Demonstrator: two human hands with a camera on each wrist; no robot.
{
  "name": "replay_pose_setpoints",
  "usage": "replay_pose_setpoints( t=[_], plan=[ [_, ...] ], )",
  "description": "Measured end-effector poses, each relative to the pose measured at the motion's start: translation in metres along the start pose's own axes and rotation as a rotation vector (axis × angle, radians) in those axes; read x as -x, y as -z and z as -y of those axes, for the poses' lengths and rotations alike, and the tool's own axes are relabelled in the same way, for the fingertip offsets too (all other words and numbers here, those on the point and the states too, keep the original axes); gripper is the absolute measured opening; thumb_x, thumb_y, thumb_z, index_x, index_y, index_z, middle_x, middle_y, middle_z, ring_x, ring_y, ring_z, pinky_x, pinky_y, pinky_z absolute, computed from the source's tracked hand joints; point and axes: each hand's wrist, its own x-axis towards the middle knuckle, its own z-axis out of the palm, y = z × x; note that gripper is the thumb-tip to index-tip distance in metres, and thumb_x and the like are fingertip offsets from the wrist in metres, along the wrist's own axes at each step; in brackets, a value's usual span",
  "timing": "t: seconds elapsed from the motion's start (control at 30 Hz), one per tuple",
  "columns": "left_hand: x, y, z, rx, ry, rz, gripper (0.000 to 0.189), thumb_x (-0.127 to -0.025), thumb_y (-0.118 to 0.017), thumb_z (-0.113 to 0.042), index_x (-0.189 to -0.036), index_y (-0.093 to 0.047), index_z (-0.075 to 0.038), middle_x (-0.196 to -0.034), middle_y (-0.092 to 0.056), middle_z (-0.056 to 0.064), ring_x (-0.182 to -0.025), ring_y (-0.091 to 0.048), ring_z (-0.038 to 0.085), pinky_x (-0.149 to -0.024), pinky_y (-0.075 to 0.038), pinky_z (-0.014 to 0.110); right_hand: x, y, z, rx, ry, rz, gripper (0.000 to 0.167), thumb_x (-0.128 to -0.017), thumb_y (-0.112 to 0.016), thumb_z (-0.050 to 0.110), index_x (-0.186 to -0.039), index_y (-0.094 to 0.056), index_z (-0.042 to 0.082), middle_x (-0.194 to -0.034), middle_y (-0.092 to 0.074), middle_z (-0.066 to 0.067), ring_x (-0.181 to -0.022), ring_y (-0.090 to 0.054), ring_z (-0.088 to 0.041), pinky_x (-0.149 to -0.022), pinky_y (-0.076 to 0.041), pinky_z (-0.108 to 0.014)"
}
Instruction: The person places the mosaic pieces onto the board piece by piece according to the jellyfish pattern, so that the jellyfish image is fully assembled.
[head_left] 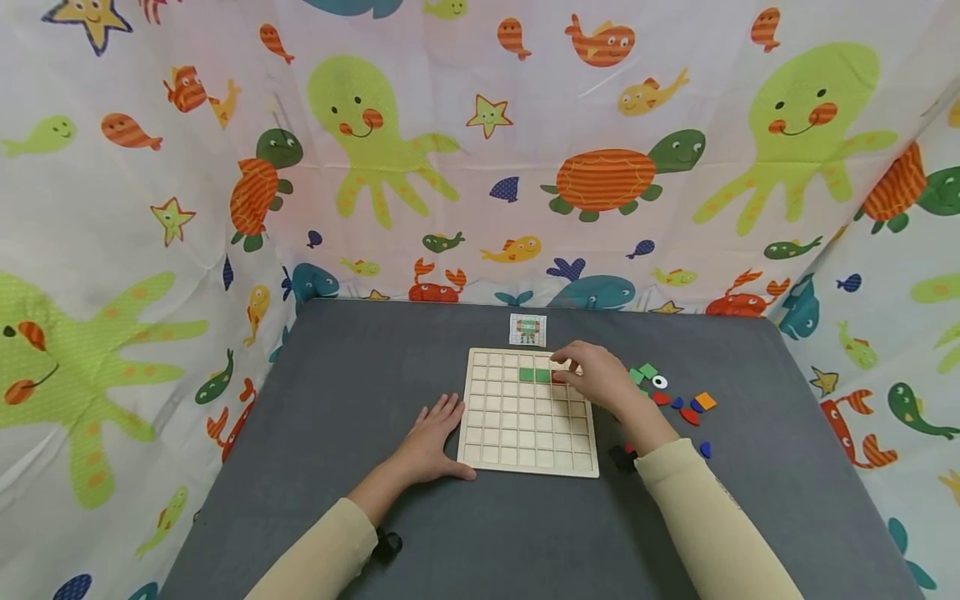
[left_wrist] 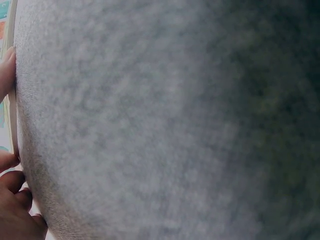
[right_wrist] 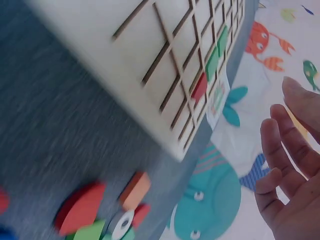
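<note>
A pale wooden grid board (head_left: 498, 437) lies on the grey table. Two green squares (head_left: 527, 375) sit side by side in an upper row, with a red piece (head_left: 558, 377) in the cell to their right. My left hand (head_left: 429, 442) rests spread along the board's left edge, thumb at the lower left corner; its fingers (left_wrist: 7, 75) touch the edge in the left wrist view. Over the upper right of the board hovers my right hand (head_left: 598, 379), fingers loosely bent. In the right wrist view that hand (right_wrist: 295, 185) has nothing between thumb and fingers.
Behind the board lies a small printed card (head_left: 528, 330). Loose pieces are scattered right of it: green squares (head_left: 648, 370), a white ring (head_left: 659, 382), a red piece (head_left: 689, 416), an orange square (head_left: 706, 402) and blue pieces (head_left: 706, 450). A patterned curtain (head_left: 465, 183) borders the table.
</note>
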Motion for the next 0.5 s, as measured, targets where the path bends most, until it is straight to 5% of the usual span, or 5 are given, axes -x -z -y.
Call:
replay_pose_setpoints(
  t=[0.5],
  plan=[
    [-0.001,0.0,-0.001,-0.007,0.016,0.01,0.124,-0.069,-0.088,-0.058,-0.162,-0.021,-0.01,-0.17,-0.013,0.009,-0.158,-0.006,0.028,-0.125,-0.009,0.056,0.062,0.026,-0.043,-0.038,-0.082,-0.163,0.029,-0.09,-0.077,0.013,-0.118,-0.073,0.008,-0.106,-0.07,-0.012,-0.086,-0.06,-0.022,-0.071,-0.052,-0.039]
  ],
)
